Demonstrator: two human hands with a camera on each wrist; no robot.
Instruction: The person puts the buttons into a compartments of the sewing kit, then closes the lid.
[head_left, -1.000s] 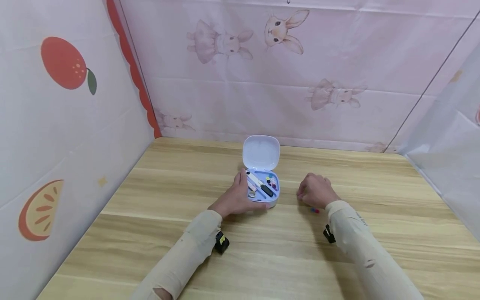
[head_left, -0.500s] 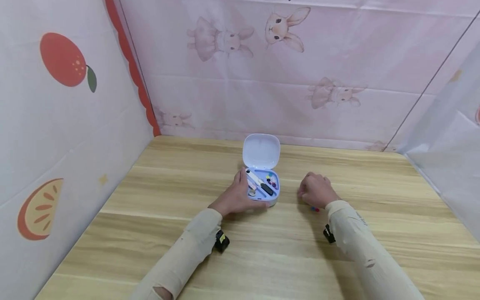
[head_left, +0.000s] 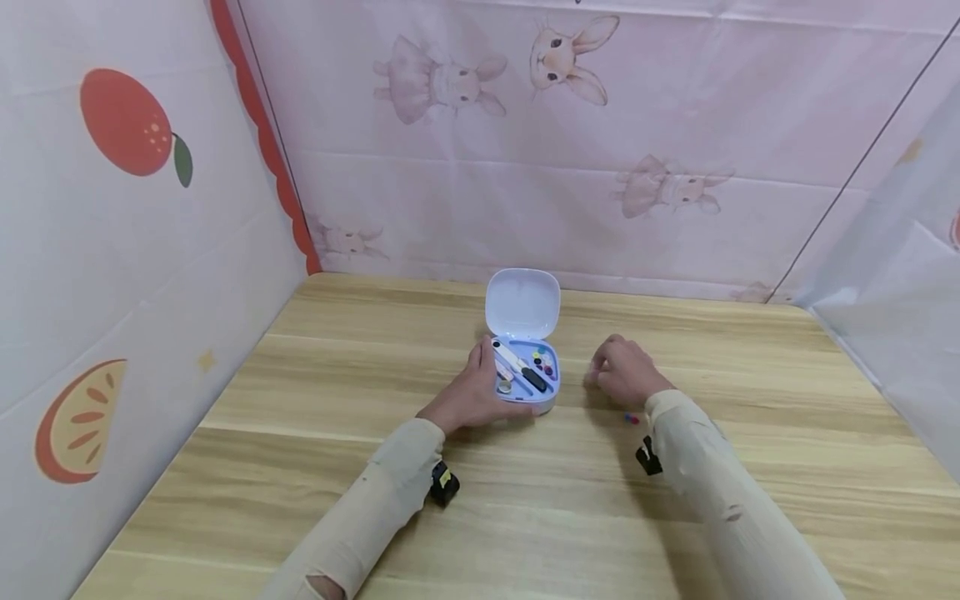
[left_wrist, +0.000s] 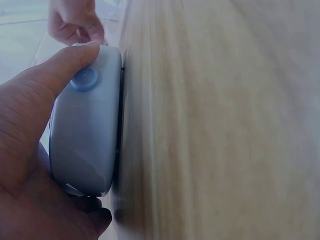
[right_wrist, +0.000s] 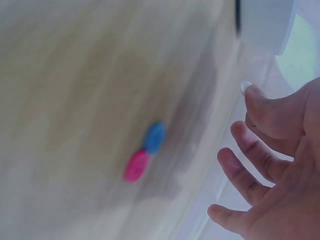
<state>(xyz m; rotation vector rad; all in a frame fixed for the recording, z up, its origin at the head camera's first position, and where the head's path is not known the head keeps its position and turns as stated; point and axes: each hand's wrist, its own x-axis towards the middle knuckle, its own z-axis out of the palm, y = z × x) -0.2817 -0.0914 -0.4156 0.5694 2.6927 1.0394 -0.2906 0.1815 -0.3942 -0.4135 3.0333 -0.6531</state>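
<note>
My left hand [head_left: 468, 396] grips the near left side of a small sewing box [left_wrist: 87, 135], thumb along its front by a round blue catch [left_wrist: 84, 78]. The box's white lid [head_left: 522, 304] stands open at the back. Inside lie a slim white-and-black tool [head_left: 521, 367] and several coloured buttons [head_left: 543, 363]. To the right of the box, low over the table, my right hand [head_left: 628, 372] pinches a small white button [right_wrist: 245, 88] between thumb and forefinger; its other fingers are spread and loosely bent.
A blue button [right_wrist: 155, 137] and a pinkish-red button [right_wrist: 136, 166] lie together on the wooden table [head_left: 360, 350], just below my right hand. Behind the box rises a pink rabbit-print cloth wall [head_left: 480, 200]. A fruit-print wall [head_left: 172, 292] stands at the left.
My right hand has shifted slightly left and away from me, toward the box, leaving the two loose buttons more exposed. The left hand and the box have stayed in place.
</note>
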